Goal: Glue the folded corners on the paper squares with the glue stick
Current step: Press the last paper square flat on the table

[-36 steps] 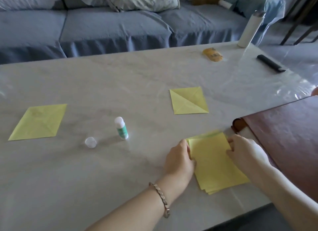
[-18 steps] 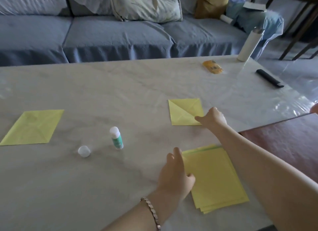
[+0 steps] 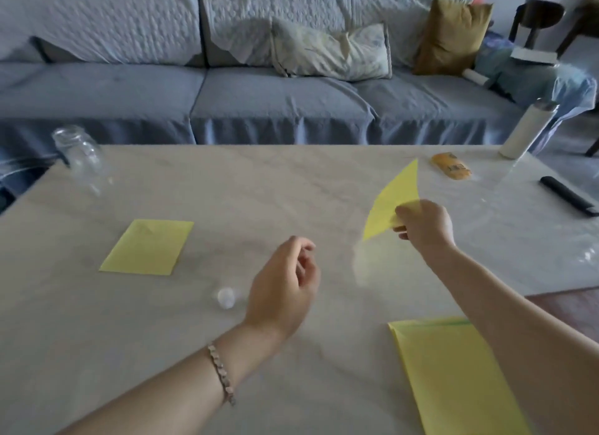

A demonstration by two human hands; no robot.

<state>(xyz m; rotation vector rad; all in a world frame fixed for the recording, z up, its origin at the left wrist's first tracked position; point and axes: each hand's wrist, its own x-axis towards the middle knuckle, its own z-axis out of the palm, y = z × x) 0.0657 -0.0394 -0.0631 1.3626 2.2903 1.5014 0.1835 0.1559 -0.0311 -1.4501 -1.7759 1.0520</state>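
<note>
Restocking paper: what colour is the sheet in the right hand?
Yellow; the paper sheet pinched by the right hand shows best in the head view.

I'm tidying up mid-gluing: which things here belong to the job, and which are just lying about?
Job: held paper square in right hand, flat paper square, paper stack, glue cap.
Lying about: glass jar, white bottle, orange packet, black remote.
</note>
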